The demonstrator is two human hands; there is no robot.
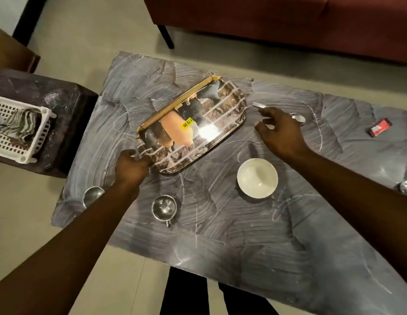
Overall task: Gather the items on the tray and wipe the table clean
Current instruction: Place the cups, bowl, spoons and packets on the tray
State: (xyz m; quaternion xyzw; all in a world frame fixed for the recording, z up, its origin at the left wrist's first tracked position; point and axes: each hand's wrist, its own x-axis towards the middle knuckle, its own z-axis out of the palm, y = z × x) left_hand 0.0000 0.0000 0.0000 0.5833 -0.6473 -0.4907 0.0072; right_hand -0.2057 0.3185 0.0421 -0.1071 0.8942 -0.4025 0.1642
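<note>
- Head view: tray [209, 137] set slantwise on the tabletop [243, 235], carrying nothing yet.
- Left hand [130, 169] clamped on the tray's near left corner, fingers curled round the rim.
- Right hand [277, 130] just right of the tray, fingers spread, holding nothing, over the spoon [298, 118].
- Spoon just right of the tray, long axis slanting away from it: handle end nearest the tray, bowl end farther right.
- Right hand clearly the nearer one; likely a pinch at mid-handle next.
- White bowl [257, 177] and steel cup [163, 208] on the tray's near side.

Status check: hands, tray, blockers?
Left hand grips tray corner. Right hand open over spoon. Tray bare; bowl, middle cup, left cup on table. Nothing blocking.
</note>
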